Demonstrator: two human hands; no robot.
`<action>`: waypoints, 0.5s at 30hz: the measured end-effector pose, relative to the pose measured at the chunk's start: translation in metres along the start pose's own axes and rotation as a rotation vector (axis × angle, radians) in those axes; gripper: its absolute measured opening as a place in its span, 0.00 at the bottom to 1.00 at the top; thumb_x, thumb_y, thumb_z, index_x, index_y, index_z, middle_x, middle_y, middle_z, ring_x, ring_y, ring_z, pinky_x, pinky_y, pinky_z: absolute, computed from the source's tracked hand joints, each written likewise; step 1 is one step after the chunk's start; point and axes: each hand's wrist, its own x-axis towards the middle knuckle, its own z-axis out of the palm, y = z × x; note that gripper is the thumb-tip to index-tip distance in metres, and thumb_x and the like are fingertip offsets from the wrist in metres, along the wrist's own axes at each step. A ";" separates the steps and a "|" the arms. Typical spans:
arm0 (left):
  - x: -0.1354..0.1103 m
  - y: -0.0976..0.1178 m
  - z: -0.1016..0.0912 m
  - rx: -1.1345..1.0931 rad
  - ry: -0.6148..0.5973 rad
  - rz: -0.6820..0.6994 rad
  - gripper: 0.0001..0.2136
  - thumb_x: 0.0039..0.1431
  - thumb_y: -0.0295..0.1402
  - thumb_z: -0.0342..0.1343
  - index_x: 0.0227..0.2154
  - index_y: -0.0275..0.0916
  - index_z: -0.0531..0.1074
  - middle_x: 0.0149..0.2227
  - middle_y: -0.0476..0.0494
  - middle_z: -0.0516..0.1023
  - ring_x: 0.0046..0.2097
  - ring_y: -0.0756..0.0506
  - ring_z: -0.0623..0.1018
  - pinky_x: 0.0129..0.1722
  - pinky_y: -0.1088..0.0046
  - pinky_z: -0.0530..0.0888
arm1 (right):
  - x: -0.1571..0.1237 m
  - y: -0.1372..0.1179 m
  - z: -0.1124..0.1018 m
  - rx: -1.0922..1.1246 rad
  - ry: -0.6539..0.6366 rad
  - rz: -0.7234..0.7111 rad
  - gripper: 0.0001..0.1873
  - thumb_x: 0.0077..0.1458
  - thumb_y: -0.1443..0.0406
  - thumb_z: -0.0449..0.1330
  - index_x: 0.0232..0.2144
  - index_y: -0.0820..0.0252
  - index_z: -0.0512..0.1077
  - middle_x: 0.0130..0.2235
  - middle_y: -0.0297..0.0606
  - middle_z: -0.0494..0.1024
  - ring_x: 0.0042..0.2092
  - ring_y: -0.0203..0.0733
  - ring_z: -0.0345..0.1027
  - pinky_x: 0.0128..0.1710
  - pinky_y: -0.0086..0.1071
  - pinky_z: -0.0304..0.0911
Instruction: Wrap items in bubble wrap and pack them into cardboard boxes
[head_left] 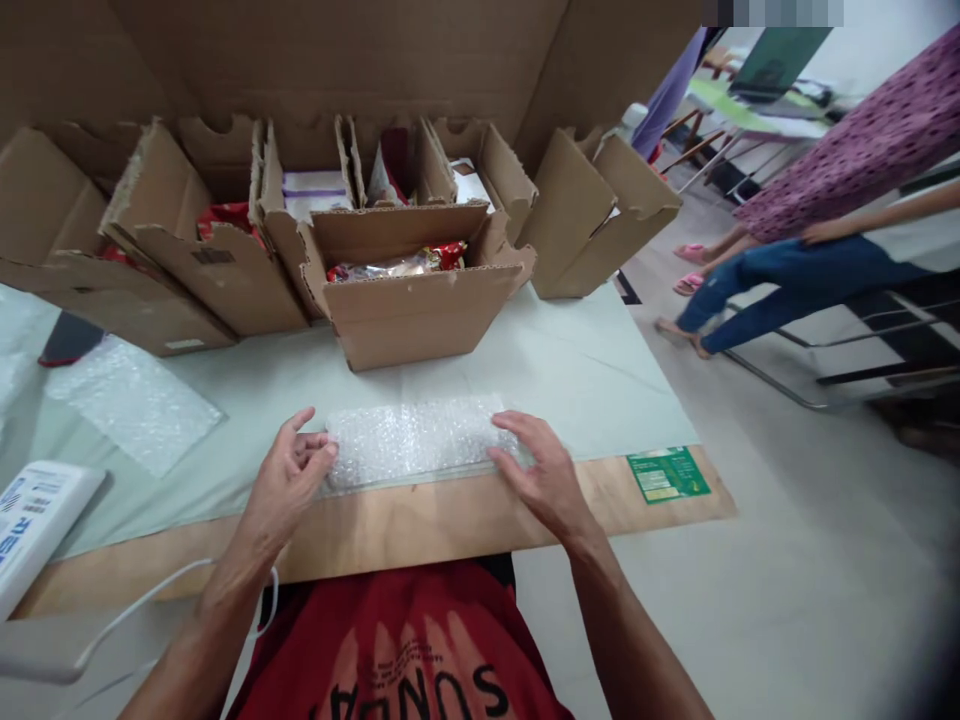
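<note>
A flat rectangular piece of bubble wrap (416,437) lies near the table's front edge, long side towards me. My left hand (289,465) pinches its left end between thumb and fingers, with the index finger raised. At the other end, my right hand (536,465) has thumb and fingertips closed on the right edge. Whether anything is inside the clear wrap I cannot make out. Just behind it stands a cardboard box (416,320) with shiny red and clear packets (405,263) in it.
More open cardboard boxes (187,240) with goods line the back. Another bubble wrap piece (139,400) lies left on the pale green cloth (600,370). A white device (45,520) and cable (150,590) are at left, a green card (667,474) at right. People (795,270) are beyond the table.
</note>
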 end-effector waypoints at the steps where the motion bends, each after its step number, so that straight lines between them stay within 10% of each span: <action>1: 0.000 -0.002 0.000 0.044 -0.012 0.016 0.41 0.47 0.48 0.63 0.63 0.33 0.60 0.39 0.45 0.76 0.38 0.46 0.76 0.38 0.67 0.73 | -0.001 -0.002 0.005 -0.035 -0.068 -0.051 0.15 0.62 0.62 0.61 0.51 0.53 0.75 0.54 0.44 0.79 0.56 0.52 0.71 0.54 0.49 0.67; 8: 0.001 -0.002 0.000 0.150 -0.048 0.089 0.34 0.51 0.49 0.60 0.57 0.33 0.68 0.25 0.55 0.70 0.27 0.49 0.69 0.30 0.71 0.66 | 0.016 0.003 0.027 -0.113 -0.204 -0.024 0.09 0.64 0.65 0.58 0.34 0.55 0.79 0.47 0.42 0.83 0.50 0.51 0.73 0.50 0.47 0.64; 15: -0.010 0.008 -0.012 -0.143 -0.049 -0.037 0.36 0.46 0.53 0.66 0.54 0.35 0.71 0.24 0.57 0.66 0.27 0.52 0.64 0.28 0.76 0.61 | 0.031 -0.019 -0.020 0.259 -0.314 0.128 0.12 0.64 0.60 0.55 0.31 0.56 0.72 0.33 0.35 0.79 0.37 0.41 0.72 0.40 0.33 0.64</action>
